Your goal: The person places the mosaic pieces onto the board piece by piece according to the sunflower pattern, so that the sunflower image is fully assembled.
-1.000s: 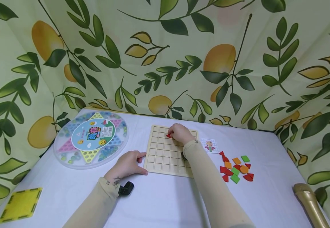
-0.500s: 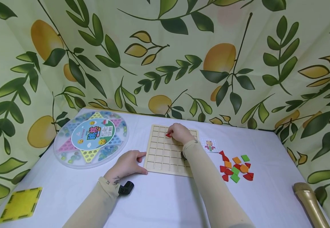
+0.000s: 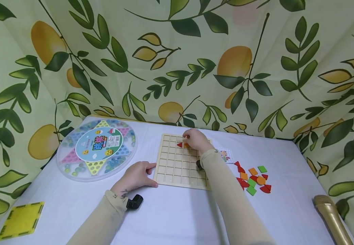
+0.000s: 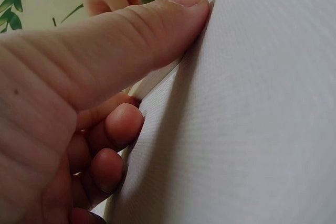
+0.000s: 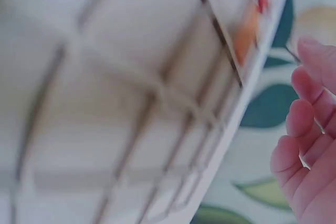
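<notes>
A pale wooden grid board lies at the middle of the table. My left hand rests at its left edge, thumb and index finger extended against the side; in the left wrist view the thumb lies along that edge and the other fingers are bent. Over the board's far part is my right hand, its fingers loosely bent with nothing visible between them. A red piece and an orange piece sit side by side in far cells, the orange one partly covered by the right hand.
Right of the board are a small pattern card, partly hidden by the right arm, and loose pieces, including a green square. A Chinese checkers set lies left, a yellow square panel front left, a gold microphone front right.
My right hand has come off the red piece and shifted slightly right and up. The orange piece beside the red one now shows. The left hand stays at the board's edge.
</notes>
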`<action>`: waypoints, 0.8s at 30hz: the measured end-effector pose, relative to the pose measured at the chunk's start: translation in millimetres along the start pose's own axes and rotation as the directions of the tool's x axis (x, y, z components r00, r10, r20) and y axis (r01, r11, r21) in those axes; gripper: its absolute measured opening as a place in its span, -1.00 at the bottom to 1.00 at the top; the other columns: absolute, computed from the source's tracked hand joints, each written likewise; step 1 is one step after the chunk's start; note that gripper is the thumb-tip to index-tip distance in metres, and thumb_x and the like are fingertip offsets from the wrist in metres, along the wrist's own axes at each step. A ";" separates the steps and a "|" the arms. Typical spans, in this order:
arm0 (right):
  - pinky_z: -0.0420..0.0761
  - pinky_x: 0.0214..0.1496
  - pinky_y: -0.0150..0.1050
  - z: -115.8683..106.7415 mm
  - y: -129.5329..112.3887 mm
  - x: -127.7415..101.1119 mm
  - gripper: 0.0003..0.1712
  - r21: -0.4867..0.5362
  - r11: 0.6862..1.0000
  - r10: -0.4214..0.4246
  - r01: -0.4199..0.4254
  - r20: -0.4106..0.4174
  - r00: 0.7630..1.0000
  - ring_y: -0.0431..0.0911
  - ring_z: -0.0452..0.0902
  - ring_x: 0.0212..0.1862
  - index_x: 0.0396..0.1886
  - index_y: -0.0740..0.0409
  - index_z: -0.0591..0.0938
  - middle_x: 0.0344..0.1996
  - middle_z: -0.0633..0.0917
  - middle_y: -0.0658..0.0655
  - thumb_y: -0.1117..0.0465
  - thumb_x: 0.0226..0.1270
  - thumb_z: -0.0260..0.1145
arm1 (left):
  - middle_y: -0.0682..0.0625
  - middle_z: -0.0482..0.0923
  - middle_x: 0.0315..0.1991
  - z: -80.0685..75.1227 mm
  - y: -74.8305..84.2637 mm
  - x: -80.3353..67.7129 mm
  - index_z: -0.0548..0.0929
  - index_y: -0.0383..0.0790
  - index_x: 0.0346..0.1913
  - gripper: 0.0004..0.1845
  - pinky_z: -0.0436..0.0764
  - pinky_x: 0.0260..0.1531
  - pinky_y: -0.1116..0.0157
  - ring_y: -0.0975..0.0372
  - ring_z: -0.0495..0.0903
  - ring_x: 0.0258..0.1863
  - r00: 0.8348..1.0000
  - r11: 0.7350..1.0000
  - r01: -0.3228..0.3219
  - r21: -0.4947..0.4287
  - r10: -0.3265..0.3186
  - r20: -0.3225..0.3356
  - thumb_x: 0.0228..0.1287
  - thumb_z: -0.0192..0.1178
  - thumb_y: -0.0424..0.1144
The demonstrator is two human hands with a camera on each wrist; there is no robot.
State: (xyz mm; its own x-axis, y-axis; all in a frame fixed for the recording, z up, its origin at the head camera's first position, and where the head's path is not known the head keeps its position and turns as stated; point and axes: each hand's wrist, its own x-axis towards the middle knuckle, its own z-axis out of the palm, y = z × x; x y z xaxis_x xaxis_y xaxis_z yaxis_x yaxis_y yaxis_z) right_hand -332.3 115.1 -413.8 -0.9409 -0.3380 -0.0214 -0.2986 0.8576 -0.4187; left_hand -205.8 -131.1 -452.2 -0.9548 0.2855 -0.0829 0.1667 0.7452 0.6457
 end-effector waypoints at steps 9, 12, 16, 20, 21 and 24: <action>0.47 -0.17 -0.12 -52.3 59.2 -48.5 -0.69 0.155 0.984 0.110 -0.089 -0.130 0.985 0.06 0.46 -0.17 0.01 0.32 0.57 -0.16 0.59 0.27 0.28 0.31 0.15 | 0.08 0.35 -0.55 -0.3 0.0 -0.2 0.57 -0.22 0.12 -0.16 0.21 -0.48 0.39 0.28 0.26 -0.55 1.000 1.000 -0.011 0.008 0.011 -0.003 -0.43 0.58 -0.09; 0.48 -0.12 -0.06 -65.7 82.7 -71.6 -0.68 0.151 0.975 0.178 -0.161 -0.112 0.978 0.11 0.45 -0.11 0.00 0.35 0.56 -0.12 0.58 0.31 0.28 0.30 0.15 | 0.08 0.36 -0.55 -0.1 -0.1 -0.4 0.57 -0.22 0.12 -0.16 0.21 -0.48 0.38 0.27 0.27 -0.54 1.000 1.000 -0.012 0.008 0.012 0.000 -0.42 0.58 -0.09; 0.47 0.01 0.02 -76.3 104.8 -99.7 -0.66 0.146 0.941 0.308 -0.304 -0.007 0.951 0.14 0.39 -0.03 0.03 0.34 0.55 -0.05 0.54 0.32 0.26 0.31 0.16 | 0.08 0.35 -0.54 -0.5 -0.6 -0.6 0.57 -0.22 0.12 -0.16 0.22 -0.48 0.37 0.26 0.28 -0.54 1.000 1.000 0.005 -0.002 -0.005 0.000 -0.43 0.58 -0.10; 0.47 0.03 0.02 -75.0 116.5 -121.1 -0.65 0.116 0.904 0.401 -0.412 0.108 0.910 0.13 0.36 -0.04 0.04 0.28 0.55 -0.04 0.52 0.30 0.24 0.28 0.20 | 0.07 0.35 -0.54 -0.1 -1.1 0.0 0.56 -0.20 0.14 -0.15 0.23 -0.47 0.36 0.25 0.28 -0.53 1.000 1.000 0.022 -0.010 -0.022 0.006 -0.44 0.58 -0.10; 0.49 0.00 -0.01 -72.7 118.5 -125.1 -0.65 0.102 0.899 0.413 -0.426 0.125 0.902 0.11 0.37 -0.06 0.03 0.27 0.56 -0.06 0.53 0.29 0.24 0.27 0.22 | 0.07 0.35 -0.53 0.3 -1.2 0.2 0.56 -0.20 0.14 -0.14 0.22 -0.47 0.36 0.25 0.28 -0.53 1.000 1.000 0.023 -0.012 -0.023 0.008 -0.44 0.58 -0.10; 0.55 -0.15 -0.14 -63.7 124.2 -134.0 -0.61 0.075 0.884 0.446 -0.462 0.165 0.880 0.05 0.43 -0.18 0.03 0.24 0.56 -0.14 0.56 0.24 0.17 0.23 0.27 | 0.06 0.35 -0.53 1.5 -0.3 0.9 0.55 -0.20 0.15 -0.13 0.23 -0.47 0.35 0.24 0.28 -0.52 1.000 1.000 0.024 -0.020 -0.024 0.013 -0.44 0.58 -0.10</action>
State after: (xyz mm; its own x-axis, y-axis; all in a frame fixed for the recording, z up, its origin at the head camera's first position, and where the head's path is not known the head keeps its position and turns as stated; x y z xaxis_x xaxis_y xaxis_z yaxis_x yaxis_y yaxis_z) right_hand -253.4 291.7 -405.1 -0.9344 0.0209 -0.3556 0.1827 0.8851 -0.4280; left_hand -206.4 -130.2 -453.6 -0.9553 0.2752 -0.1081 0.1386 0.7397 0.6585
